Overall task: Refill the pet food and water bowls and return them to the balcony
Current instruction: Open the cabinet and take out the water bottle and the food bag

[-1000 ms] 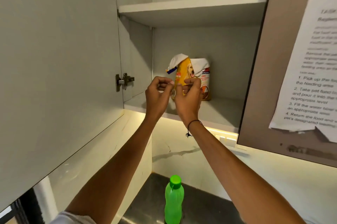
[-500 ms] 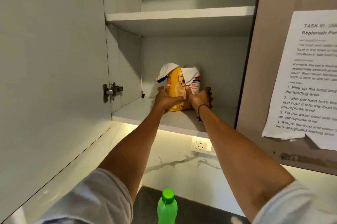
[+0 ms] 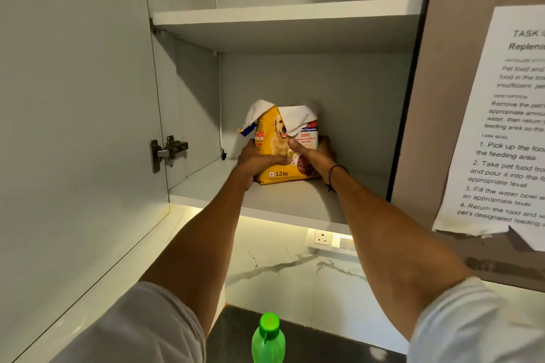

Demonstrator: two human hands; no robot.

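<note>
A yellow pet food bag (image 3: pixel 280 141) with a dog picture and a torn-open white top stands on the lower shelf (image 3: pixel 283 203) of an open wall cabinet. My left hand (image 3: pixel 256 160) wraps the bag's left side and front. My right hand (image 3: pixel 312 156) grips its right side, thumb across the front, a black cord on the wrist. The bag's base rests on the shelf. No bowls are in view.
The cabinet door (image 3: pixel 73 126) hangs open at left with its hinge (image 3: pixel 168 151) showing. An upper shelf (image 3: pixel 286 13) is above. A green bottle (image 3: pixel 268 339) stands on the dark counter below. A task sheet (image 3: pixel 507 126) is taped on the closed right door. A wall socket (image 3: pixel 323 238) sits under the cabinet.
Both hands went from in front of the bag to its sides and closed on it. The view has moved nearer to the cabinet.
</note>
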